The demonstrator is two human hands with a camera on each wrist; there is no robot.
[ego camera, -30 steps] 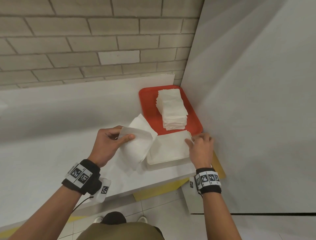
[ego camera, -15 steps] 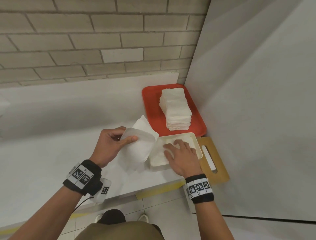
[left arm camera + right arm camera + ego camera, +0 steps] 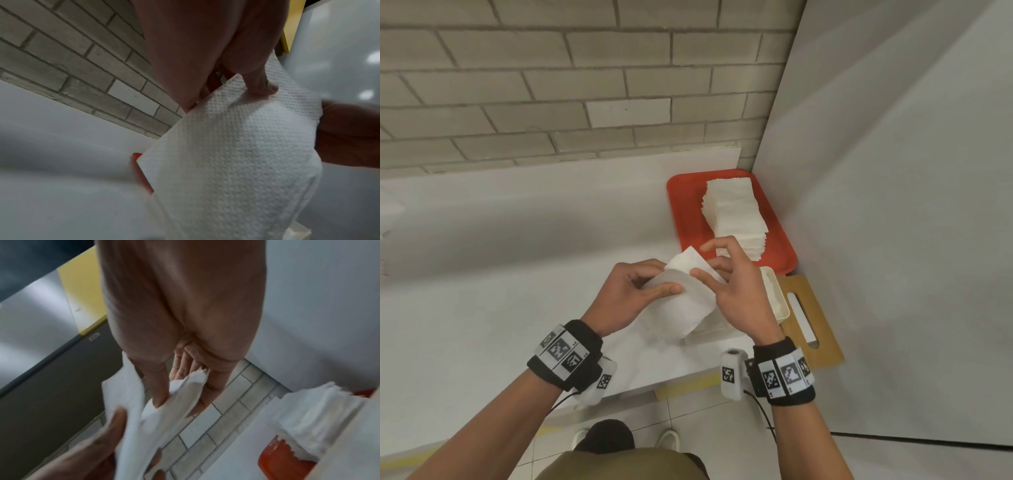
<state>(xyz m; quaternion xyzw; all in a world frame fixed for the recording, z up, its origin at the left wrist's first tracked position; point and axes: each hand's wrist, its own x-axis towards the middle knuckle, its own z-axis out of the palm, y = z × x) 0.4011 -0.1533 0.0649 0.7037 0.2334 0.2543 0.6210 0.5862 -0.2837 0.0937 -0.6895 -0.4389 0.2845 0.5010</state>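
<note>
Left grip (image 3: 630, 295), right (image 3: 739, 291): seemingly napkin (image 3: 681, 310) edge

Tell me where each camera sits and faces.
Head: head-worn, looking down at the counter; left hand, right hand and forearms show, holding the napkin.
Left wrist: on the left wrist, looks along the palm at the napkin and brick wall.
Right wrist: on the right wrist, looks along the palm at pinching fingers, napkin stack beyond.
Shared: all show the napkin and red tray.
</note>
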